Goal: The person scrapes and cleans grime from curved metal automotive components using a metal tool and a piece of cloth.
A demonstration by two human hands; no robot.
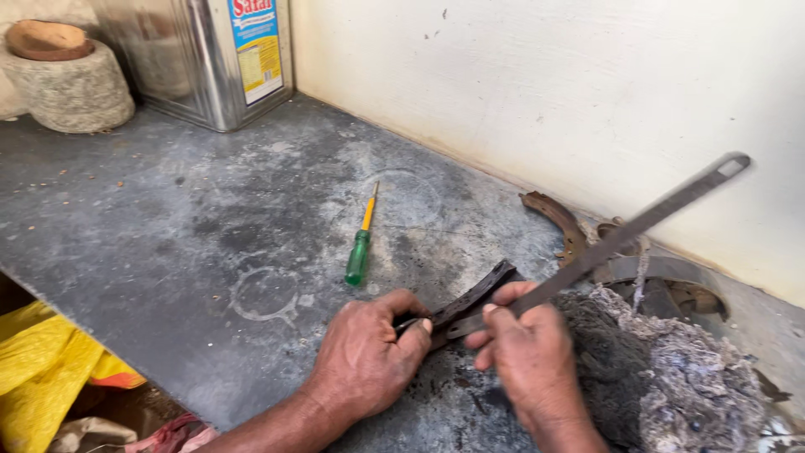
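One square metal tin (201,59) stands in the far left corner, a blue and yellow label on its side. My left hand (369,356) clamps the near end of a dark curved brake shoe (474,300) on the grey slab (168,210); it arcs away to the upper right. My right hand (528,356) grips a long flat file (625,231), slanting up-right across the shoe.

soft daylight, even; faint shadows; motion blur on metal strip (637,222).
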